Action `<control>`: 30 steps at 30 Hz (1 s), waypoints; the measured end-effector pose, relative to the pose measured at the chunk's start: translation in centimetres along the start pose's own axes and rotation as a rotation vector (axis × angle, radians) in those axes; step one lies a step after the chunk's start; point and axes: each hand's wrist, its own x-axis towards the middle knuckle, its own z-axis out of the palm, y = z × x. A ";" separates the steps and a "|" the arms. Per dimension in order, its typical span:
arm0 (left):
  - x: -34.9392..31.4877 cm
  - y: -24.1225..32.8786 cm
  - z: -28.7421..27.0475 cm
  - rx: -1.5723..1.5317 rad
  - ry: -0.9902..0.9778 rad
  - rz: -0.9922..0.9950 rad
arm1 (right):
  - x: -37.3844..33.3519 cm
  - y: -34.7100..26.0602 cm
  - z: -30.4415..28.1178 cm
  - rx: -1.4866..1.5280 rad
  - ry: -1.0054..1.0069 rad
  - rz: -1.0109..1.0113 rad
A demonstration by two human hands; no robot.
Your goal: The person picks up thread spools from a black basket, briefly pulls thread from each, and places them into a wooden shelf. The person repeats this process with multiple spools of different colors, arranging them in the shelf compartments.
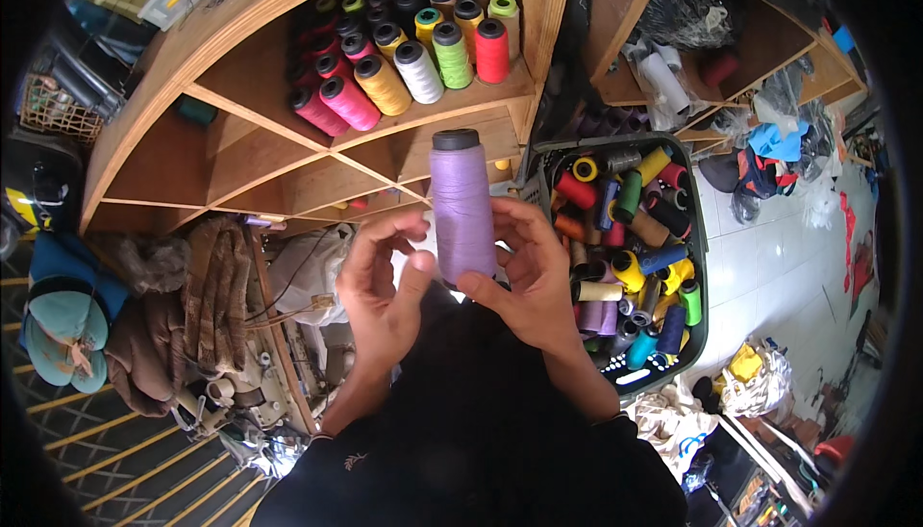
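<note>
Thread cone [461, 214], purple, upright in the right hand [532, 277].
From my end: right thumb on the cone's lower front, fingers curled along its right side. Left hand [383, 282] sits half spread just beside it, thumb and fingers apart; I see a slim gap to the thread. Cone is in front of the wooden shelf [183, 61] with its coloured spools [417, 72], left of the dark basket [704, 282] of mixed spools.

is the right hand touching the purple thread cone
Touching. The head view shows the right hand holding the purple thread cone, thumb against its lower end.
</note>
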 end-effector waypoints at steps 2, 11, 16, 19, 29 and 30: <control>-0.1 0.8 0.2 0.115 -0.014 0.043 | 0.0 -0.1 -0.1 -0.022 0.010 -0.034; -0.1 1.5 1.8 0.103 0.089 0.043 | -0.2 -0.3 0.5 -0.564 0.135 -0.407; -0.2 1.2 1.4 0.113 0.053 0.062 | -0.3 -0.3 0.8 -0.403 0.166 -0.334; 0.2 1.1 1.2 0.029 0.027 0.076 | -0.5 -0.6 0.7 -0.210 0.137 -0.209; 2.6 0.0 -0.2 -0.850 -0.055 -0.240 | -0.8 -0.6 -1.4 0.597 -0.005 0.177; 3.0 -0.3 -0.3 -0.976 -0.064 -0.297 | -0.8 -0.6 -1.8 0.645 -0.051 0.199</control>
